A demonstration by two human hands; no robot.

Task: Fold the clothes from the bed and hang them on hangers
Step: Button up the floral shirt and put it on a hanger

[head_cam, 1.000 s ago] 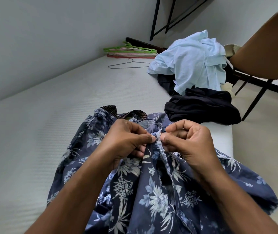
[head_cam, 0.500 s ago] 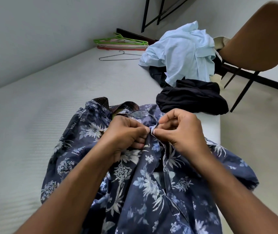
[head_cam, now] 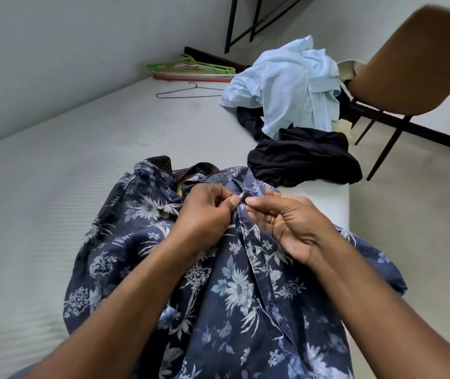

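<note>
I have the floral shirt (head_cam: 234,291) spread front-up on the bed (head_cam: 54,214) with its collar pointing away from me, so the button strip runs straight toward me. Both hands meet just below the collar. My left hand (head_cam: 204,214) pinches one edge of the strip, and my right hand (head_cam: 292,225) pinches the facing edge between thumb and forefinger. I judge this is for closing the top button, so the shirt keeps its shape for folding.

The hangers (head_cam: 191,68) lie stacked at the far end of the bed, beside the light blue shirt (head_cam: 286,88) and the black garment (head_cam: 303,157), all well apart from my work.

My fingertips hide the button itself, so I cannot tell whether it is through its hole. The shirt's hem is cut off below.
</note>
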